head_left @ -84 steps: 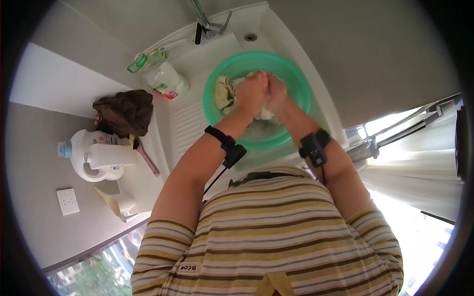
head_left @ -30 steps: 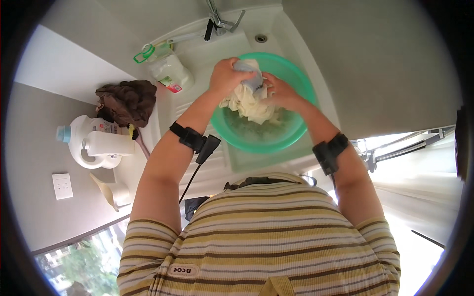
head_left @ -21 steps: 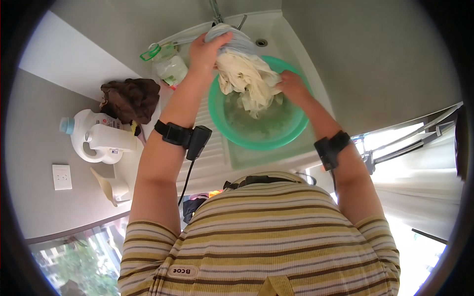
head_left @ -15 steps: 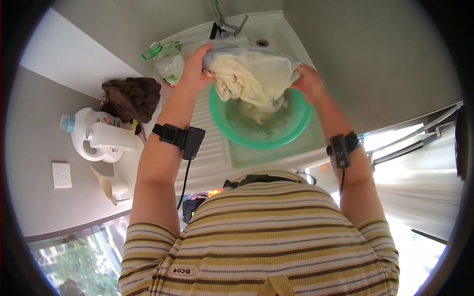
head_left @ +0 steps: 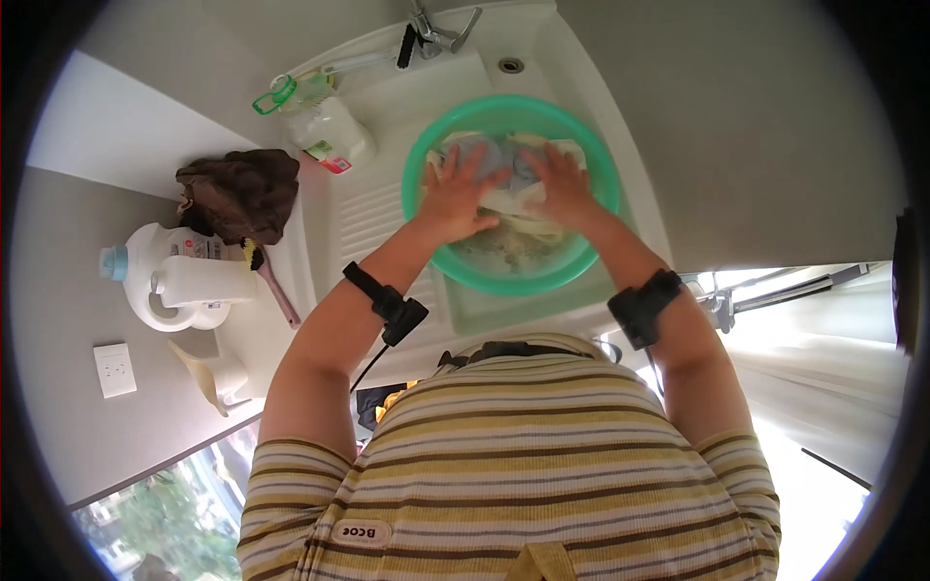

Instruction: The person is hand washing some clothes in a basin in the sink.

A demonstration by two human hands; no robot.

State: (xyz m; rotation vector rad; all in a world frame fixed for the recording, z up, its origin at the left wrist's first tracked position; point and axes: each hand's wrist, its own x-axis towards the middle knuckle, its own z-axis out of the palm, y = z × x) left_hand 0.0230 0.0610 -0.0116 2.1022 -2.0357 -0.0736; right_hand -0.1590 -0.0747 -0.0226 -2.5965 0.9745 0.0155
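Observation:
A green basin [head_left: 538, 283] with cloudy water stands in the white sink. Inside it lies a wet cream and pale grey cloth garment [head_left: 509, 199], bunched up and partly under water. My left hand [head_left: 459, 198] rests on the left part of the cloth, fingers spread. On its right part lies my right hand [head_left: 562, 189], fingers also spread and pointing away from me. Both palms face down, and neither hand grips the cloth. Its underside is hidden by the water and my hands.
A ribbed washboard surface [head_left: 373, 228] lies left of the basin. Beyond are a faucet [head_left: 441, 37], a drain [head_left: 511, 66] and a clear plastic jug [head_left: 329, 131]. At left sit a brown cloth [head_left: 242, 194], white detergent bottles [head_left: 160, 252], a brush handle [head_left: 279, 289] and a cream scoop [head_left: 208, 378].
The garment, held up by both hands over the basin before, is now down in the water. Both hands have come down, let go and spread on top of it.

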